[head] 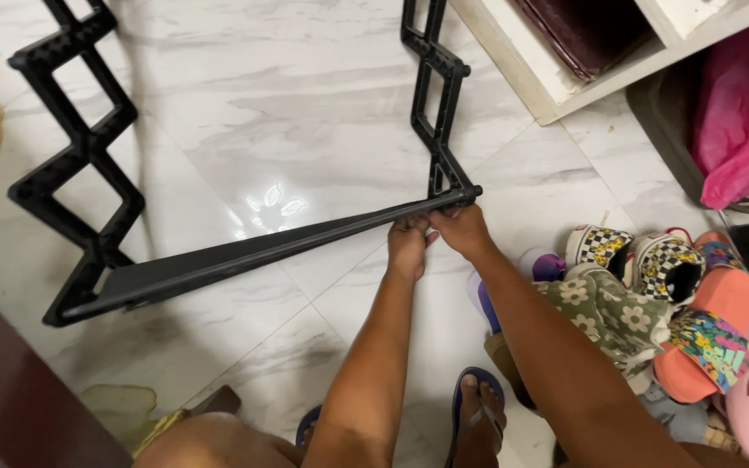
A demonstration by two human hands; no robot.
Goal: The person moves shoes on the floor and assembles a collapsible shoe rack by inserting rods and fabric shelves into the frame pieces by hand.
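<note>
A black plastic rack frame stands on the marble floor: a flat shelf panel (218, 260) runs between two zigzag side pieces, one on the left (71, 165) and one on the right (435, 95). My left hand (407, 245) grips the underside of the panel near its right end. Beside it, my right hand (461, 227) holds the same end where the panel meets the right zigzag piece. Both hands are closed on the panel's edge, fingers curled under it.
A heap of shoes and slippers (652, 303) lies at the right. A white shelf unit (556, 78) stands at the top right, with a pink bag (739, 121) in a basket beside it. My foot in a blue sandal (478, 416) is below. A dark brown surface (10, 390) fills the bottom left.
</note>
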